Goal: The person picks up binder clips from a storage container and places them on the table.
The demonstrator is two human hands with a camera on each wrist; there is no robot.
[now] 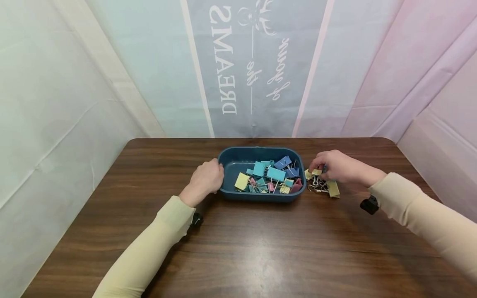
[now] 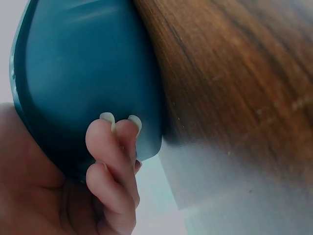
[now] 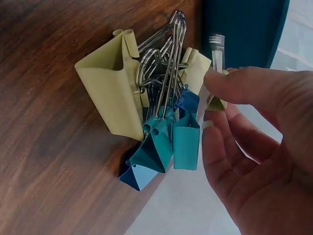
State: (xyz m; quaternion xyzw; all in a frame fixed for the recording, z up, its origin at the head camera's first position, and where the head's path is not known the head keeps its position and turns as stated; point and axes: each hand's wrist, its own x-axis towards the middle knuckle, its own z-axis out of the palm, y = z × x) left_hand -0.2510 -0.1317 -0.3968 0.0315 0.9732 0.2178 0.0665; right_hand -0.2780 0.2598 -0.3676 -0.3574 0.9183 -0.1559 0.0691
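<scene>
A dark blue plastic bin (image 1: 257,198) holds a heap of binder clips (image 1: 276,174) in turquoise, blue, yellow and pink. My left hand (image 1: 207,177) grips the bin's left end. In the left wrist view, several fingertips (image 2: 102,132) press on its outer wall. Just right of the bin, my right hand (image 1: 337,166) pinches a small yellow binder clip (image 3: 217,104) between thumb and fingers, its silver handles pointing away from the palm. Beside those fingers lies a loose pile of clips, with a large yellow clip (image 3: 105,85), turquoise clips (image 3: 186,144) and blue ones.
The bin and the pile are on a brown wood-grain table (image 1: 253,244), toward its far edge. Behind rises a hanging cloth (image 1: 253,66) with mirrored lettering. Pale sheets flank both sides. Inside the bin, the clips lie mostly toward the right; bare floor shows at its left.
</scene>
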